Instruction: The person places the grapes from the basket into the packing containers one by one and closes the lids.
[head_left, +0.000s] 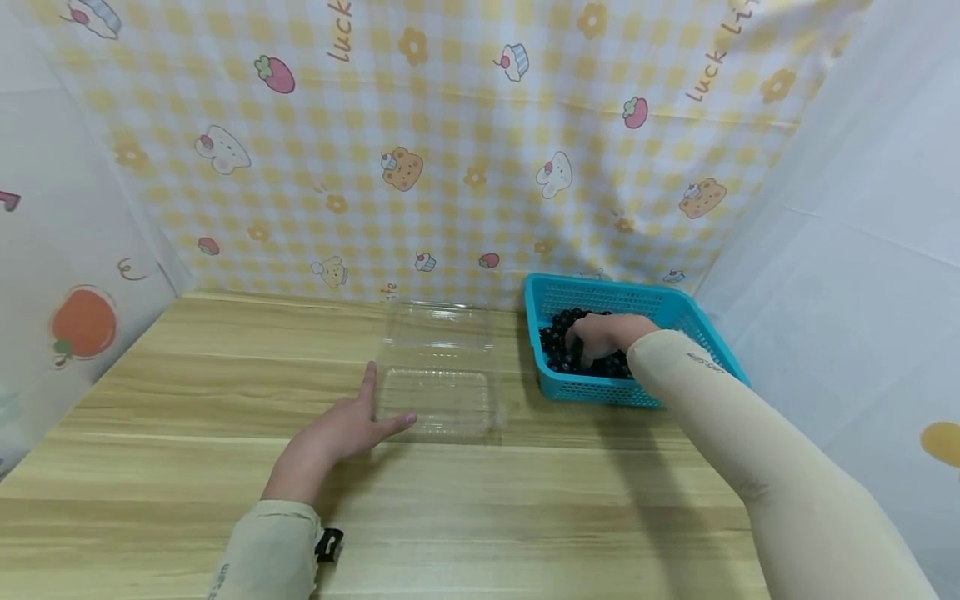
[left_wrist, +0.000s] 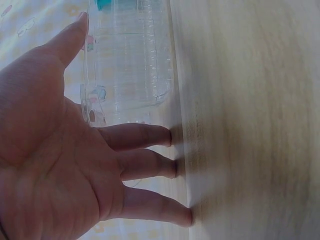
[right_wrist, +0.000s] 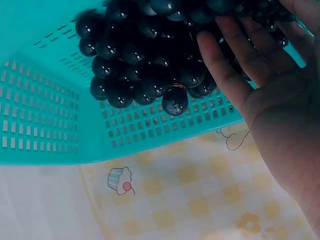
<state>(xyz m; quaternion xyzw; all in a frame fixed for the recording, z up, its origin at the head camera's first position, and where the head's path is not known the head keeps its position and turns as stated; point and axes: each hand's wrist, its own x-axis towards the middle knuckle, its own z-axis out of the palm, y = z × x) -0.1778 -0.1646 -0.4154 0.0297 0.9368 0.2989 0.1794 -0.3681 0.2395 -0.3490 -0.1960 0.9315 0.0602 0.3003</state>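
A clear plastic clamshell box [head_left: 437,402] lies with its lid folded back on the wooden table, seemingly with nothing inside. My left hand [head_left: 341,432] is at its left side, thumb and index finger spread along the box edge. In the left wrist view, the other fingers of that hand [left_wrist: 65,145] reach down to the tabletop. To the right stands a turquoise plastic basket [head_left: 600,389] holding a bunch of dark grapes [right_wrist: 135,65]. My right hand [head_left: 603,333] reaches into it; its fairly straight fingers touch the grapes, and some fingertips are hidden among them.
The wooden table [head_left: 187,400] ends at a yellow checked cloth [head_left: 450,208] hanging behind it. White cloth [head_left: 847,250] hangs on the right side, close to the basket. Another printed white cloth [head_left: 82,208] hangs on the left.
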